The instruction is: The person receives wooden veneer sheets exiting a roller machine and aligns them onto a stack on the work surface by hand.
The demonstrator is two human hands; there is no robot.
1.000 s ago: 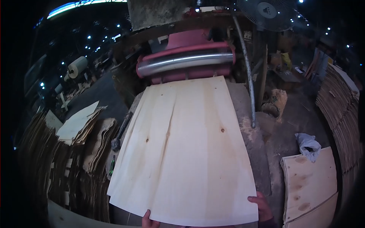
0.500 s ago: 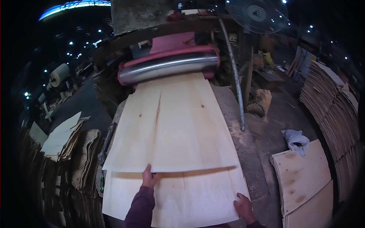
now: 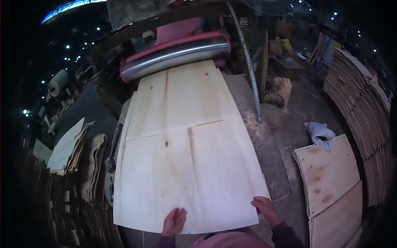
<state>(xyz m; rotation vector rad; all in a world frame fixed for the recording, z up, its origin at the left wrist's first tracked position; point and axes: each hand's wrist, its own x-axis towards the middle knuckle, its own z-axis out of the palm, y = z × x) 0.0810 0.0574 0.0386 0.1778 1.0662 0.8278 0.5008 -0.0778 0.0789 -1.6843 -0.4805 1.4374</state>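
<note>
Pale wood veneer sheets lie in a line in front of a roller machine. The far veneer sheet (image 3: 182, 97) reaches up to a shiny metal roller (image 3: 175, 60). Behind its near edge lies the near veneer sheet (image 3: 215, 182), closer to me, with a knot and a split. My left hand (image 3: 174, 222) hovers at or rests on this sheet's near edge, fingers loosely stretched and nothing visible in them. At the right edge of the near sheet, my right hand (image 3: 266, 210) pinches the sheet, thumb on top; its other fingers are partly hidden.
Stacks of veneer stand at left (image 3: 93, 169) and far right (image 3: 355, 95). Nearer on the right, a veneer pile (image 3: 328, 177) carries a grey plastic bag (image 3: 320, 135). A slanting metal pole (image 3: 247, 62) rises beside the machine, near a sack (image 3: 282, 91).
The far sheet has moved forward towards the roller, exposing more of the near sheet. My left hand has let go of the far sheet's edge and come back; my right hand has moved slightly up.
</note>
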